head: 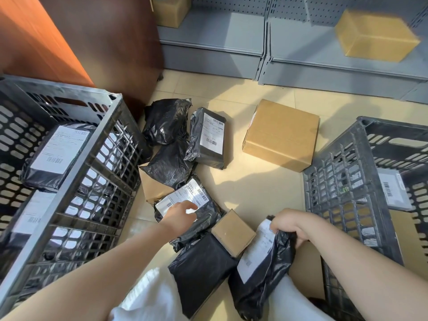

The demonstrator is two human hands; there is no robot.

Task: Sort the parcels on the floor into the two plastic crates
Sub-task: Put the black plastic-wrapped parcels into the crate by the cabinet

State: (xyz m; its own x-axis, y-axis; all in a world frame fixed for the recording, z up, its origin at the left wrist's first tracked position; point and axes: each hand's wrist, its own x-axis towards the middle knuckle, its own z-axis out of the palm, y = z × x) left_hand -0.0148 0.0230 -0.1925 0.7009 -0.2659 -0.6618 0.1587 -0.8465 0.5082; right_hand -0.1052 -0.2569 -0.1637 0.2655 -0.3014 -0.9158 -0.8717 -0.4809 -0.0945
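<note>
The right hand [290, 225] is clenched round the top edge of a black poly parcel with a white label [261, 269], holding it up so it hangs between the person's knees in white trousers [152, 295]. The left hand [181, 214] reaches forward, fingers bent down onto the white label of a second black bag parcel [185, 200] lying on the floor [254, 186]; whether it grips or only presses, I cannot tell. Just beside that parcel lie a small brown box [232, 232] and a flat black parcel [201, 269]. Farther out on the floor sit more black bags [165, 121], a labelled black parcel [208, 137], a tan envelope [152, 186] and a larger cardboard box [281, 134]. The left crate [97, 158] holds labelled black parcels; the right crate [342, 181] holds a labelled grey one. Grey shelving [301, 59] along the far side carries cardboard boxes [375, 35].
</note>
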